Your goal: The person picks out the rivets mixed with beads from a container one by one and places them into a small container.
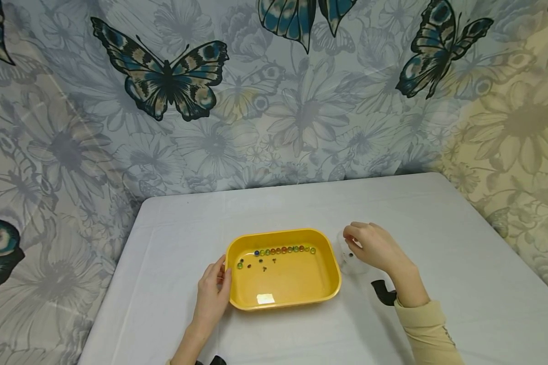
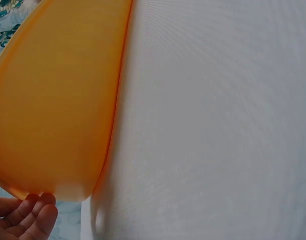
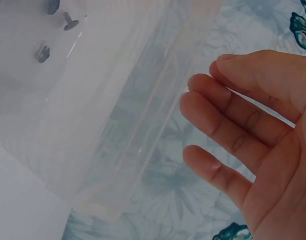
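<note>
A yellow tray (image 1: 283, 289) lies on the table, and my left hand (image 1: 213, 293) grips its left end. In the left wrist view, bent fingertips (image 2: 48, 199) touch the tray's outer wall (image 2: 57, 110). Inside, a row of small shiny glass beads (image 1: 284, 250), blue, yellow-green and red, runs along the far side. Several small dark studs (image 1: 265, 269) lie loose nearer the left. My right hand (image 1: 376, 248) hovers over a clear plastic container (image 1: 356, 267), fingers loosely bent, with nothing visible between them. A grey flat-headed stud (image 3: 70, 22) and two other dark pieces show in the container.
A white cloth covers the table (image 1: 182, 223). Behind it hangs a butterfly-and-flower patterned backdrop (image 1: 265, 132). A black strap end (image 1: 383, 293) sticks out by the right wrist, next to a yellow sleeve (image 1: 424, 324).
</note>
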`<state>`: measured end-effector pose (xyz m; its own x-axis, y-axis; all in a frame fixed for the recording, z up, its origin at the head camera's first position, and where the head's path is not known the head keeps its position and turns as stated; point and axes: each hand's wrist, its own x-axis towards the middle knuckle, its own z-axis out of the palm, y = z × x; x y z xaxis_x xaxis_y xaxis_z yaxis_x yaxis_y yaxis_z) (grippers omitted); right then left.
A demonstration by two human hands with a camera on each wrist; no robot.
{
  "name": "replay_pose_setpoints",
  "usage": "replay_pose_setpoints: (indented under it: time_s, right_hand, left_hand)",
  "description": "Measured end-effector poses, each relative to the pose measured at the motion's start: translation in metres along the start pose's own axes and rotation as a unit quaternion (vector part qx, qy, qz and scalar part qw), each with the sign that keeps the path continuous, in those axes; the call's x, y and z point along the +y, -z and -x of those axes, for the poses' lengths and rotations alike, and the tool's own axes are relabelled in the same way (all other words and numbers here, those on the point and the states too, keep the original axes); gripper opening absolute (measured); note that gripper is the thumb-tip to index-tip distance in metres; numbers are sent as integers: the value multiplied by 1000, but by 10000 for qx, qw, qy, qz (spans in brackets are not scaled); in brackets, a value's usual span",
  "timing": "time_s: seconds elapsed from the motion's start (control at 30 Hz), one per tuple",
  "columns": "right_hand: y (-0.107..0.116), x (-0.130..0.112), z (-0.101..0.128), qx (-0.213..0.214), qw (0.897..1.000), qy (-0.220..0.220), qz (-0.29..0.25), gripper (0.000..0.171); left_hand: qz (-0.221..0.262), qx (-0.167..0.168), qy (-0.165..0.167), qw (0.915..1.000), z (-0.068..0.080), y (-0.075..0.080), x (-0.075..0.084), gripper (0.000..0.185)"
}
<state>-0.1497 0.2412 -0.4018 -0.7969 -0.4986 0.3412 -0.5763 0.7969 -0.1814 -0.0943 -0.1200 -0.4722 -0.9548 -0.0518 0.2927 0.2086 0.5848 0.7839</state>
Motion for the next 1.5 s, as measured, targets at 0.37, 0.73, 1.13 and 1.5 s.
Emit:
replay_pose_setpoints:
  time_s: [0.37, 0.73, 1.13, 1.5]
  right_hand:
    - [3, -8, -8, 24, 9998, 185, 84, 12]
    - [5, -16, -21, -67, 9993, 349, 125, 13]
    - [6, -27, -35, -147, 9977, 580, 310, 12]
    - [7, -41, -49, -448, 9954, 723, 446, 9]
  left_hand:
    - [1, 11, -64, 10000, 0, -1, -2, 38]
    - [3, 23, -106, 9999, 0, -1, -3, 38]
    - [-10, -4, -100, 9999, 0, -1, -4, 38]
    - [5, -30, -95, 9999, -1, 0, -3, 38]
